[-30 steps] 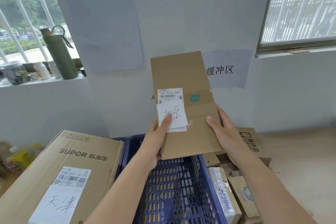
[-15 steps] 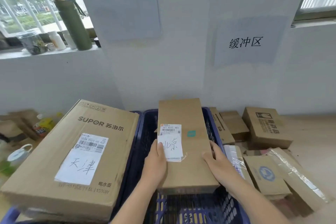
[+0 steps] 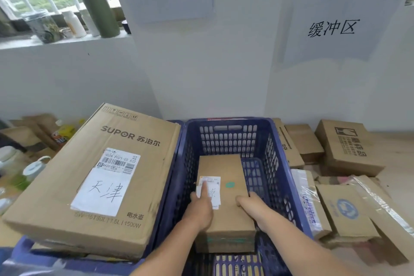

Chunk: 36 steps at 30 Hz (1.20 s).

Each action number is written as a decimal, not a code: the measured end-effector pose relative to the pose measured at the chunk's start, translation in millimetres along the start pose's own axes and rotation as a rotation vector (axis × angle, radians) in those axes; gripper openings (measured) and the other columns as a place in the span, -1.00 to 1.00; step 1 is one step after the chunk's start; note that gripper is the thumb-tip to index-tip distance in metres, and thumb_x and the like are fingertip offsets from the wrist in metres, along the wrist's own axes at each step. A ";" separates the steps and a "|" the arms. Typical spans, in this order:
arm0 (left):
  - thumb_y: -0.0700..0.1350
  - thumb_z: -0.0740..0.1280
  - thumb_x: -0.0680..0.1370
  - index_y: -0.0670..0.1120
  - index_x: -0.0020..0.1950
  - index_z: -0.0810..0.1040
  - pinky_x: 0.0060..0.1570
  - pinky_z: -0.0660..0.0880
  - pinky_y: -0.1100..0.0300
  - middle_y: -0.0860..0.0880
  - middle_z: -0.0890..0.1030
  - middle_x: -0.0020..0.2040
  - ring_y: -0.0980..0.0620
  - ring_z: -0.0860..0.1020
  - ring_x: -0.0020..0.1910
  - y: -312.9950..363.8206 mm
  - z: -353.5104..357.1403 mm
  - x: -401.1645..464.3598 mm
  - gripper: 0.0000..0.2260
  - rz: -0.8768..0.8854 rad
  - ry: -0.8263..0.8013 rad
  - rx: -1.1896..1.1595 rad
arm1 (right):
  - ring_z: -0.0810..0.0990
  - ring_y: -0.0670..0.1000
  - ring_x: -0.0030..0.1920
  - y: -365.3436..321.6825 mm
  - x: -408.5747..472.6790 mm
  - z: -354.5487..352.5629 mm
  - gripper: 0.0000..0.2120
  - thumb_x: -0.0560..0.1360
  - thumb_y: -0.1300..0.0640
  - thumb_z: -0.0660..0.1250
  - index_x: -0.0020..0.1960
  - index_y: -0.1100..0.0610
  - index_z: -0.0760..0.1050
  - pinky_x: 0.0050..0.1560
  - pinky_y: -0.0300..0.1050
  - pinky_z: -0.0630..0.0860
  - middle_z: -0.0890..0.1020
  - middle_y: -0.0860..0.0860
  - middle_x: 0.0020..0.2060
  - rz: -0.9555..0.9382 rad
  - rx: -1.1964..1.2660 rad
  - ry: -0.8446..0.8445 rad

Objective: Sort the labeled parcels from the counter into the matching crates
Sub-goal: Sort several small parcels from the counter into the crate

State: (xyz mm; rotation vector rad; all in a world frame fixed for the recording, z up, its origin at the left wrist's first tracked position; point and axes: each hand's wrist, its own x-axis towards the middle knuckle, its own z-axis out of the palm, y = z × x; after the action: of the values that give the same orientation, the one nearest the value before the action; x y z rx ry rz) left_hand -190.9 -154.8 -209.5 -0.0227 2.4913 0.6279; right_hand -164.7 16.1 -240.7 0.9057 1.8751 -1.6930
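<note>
Parcel: a long brown cardboard box (image 3: 224,188) with a white handwritten label (image 3: 210,190), lying low inside the blue perforated plastic crate (image 3: 277,163).
Left hand (image 3: 200,207): flat on the box top, fingers loose, forefinger stretched over the label.
Right hand (image 3: 248,201): fingers curled round the box's right edge, gripping it.
Left neighbour: a large brown SUPOR carton (image 3: 94,175) across another blue crate (image 3: 24,255).
Right: small cardboard parcels (image 3: 345,206) on the counter.
</note>
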 end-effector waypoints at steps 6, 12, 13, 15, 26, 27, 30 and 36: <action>-0.22 0.09 0.67 0.18 0.62 -0.30 0.55 0.14 -0.06 -0.18 -0.25 0.65 -0.21 0.07 0.61 -11.5 5.2 14.1 -0.28 -0.019 -0.013 0.113 | 0.66 0.16 0.04 6.3 26.8 27.6 -0.55 0.51 0.23 0.26 0.38 0.08 0.28 0.03 0.08 0.65 0.64 0.14 0.08 0.035 0.046 -0.021; -0.07 0.14 0.69 0.23 0.62 -0.26 0.54 0.00 -0.25 -0.18 -0.32 0.64 -0.33 -0.26 0.60 -6.2 20.6 17.6 -0.32 0.076 -0.163 0.385 | 0.59 0.06 0.08 9.8 29.0 37.2 -0.55 0.58 0.31 0.21 0.44 0.10 0.25 -0.19 -0.18 0.51 0.60 0.08 0.12 0.008 -0.043 -0.028; -0.01 0.13 0.69 0.24 0.62 -0.27 0.53 -0.01 -0.29 -0.16 -0.32 0.64 -0.34 -0.27 0.60 -6.8 21.9 18.7 -0.33 0.089 -0.198 0.379 | 0.59 0.06 0.11 10.1 31.9 36.3 -0.52 0.57 0.32 0.22 0.46 0.10 0.25 -0.15 -0.18 0.54 0.61 0.07 0.15 -0.002 -0.064 -0.024; 0.00 0.13 0.69 0.25 0.62 -0.26 0.52 -0.03 -0.34 -0.13 -0.32 0.64 -0.33 -0.29 0.59 -7.6 22.8 20.6 -0.34 0.124 -0.220 0.369 | 0.61 0.05 0.16 16.9 47.1 30.7 -0.38 0.55 0.28 0.31 0.55 0.07 0.22 0.06 -0.06 0.63 0.61 0.04 0.23 -0.022 -0.103 -0.010; 0.06 0.25 0.60 0.29 0.62 -0.20 0.53 -0.12 -0.33 -0.07 -0.28 0.66 -0.22 -0.32 0.61 -9.9 27.5 17.3 -0.24 0.154 -0.200 0.274 | 0.47 0.15 0.40 -9.5 29.4 23.5 -0.21 0.63 0.04 0.30 0.65 0.12 -0.12 0.36 -0.03 0.43 0.44 0.15 0.45 -0.099 -0.502 0.044; 0.06 0.25 0.62 0.29 0.62 -0.18 0.53 -0.11 -0.34 -0.06 -0.25 0.66 -0.22 -0.30 0.61 -8.5 27.7 18.0 -0.26 0.150 -0.186 0.249 | 0.47 0.18 0.40 -14.7 27.1 22.6 -0.19 0.62 0.02 0.29 0.65 0.13 -0.15 0.35 -0.01 0.45 0.43 0.17 0.46 -0.116 -0.535 0.040; 0.05 0.22 0.64 0.25 0.63 -0.15 0.55 -0.04 -0.32 -0.07 -0.14 0.68 -0.20 -0.22 0.63 6.8 27.2 14.8 -0.31 0.153 -0.116 0.142 | 0.53 0.21 0.32 -37.0 13.9 11.3 -0.33 0.60 0.02 0.30 0.59 0.19 0.10 0.28 0.04 0.52 0.49 0.21 0.39 -0.207 -0.582 0.069; 0.15 0.19 0.52 0.22 0.62 0.03 0.49 0.25 -0.21 0.08 0.26 0.60 -0.10 0.21 0.59 92.0 30.1 -6.1 -0.32 0.388 0.002 -0.124 | 0.53 0.03 0.29 -81.1 -48.7 -70.9 -0.52 0.63 0.07 0.25 0.54 0.07 0.30 0.21 -0.17 0.41 0.52 0.06 0.38 -0.490 -0.321 0.198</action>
State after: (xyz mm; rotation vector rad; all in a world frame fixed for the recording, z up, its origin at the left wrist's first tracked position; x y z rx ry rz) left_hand -183.7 -60.4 -188.6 0.4210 2.4723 0.9393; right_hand -183.7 75.4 -140.1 0.5260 2.5724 -1.5206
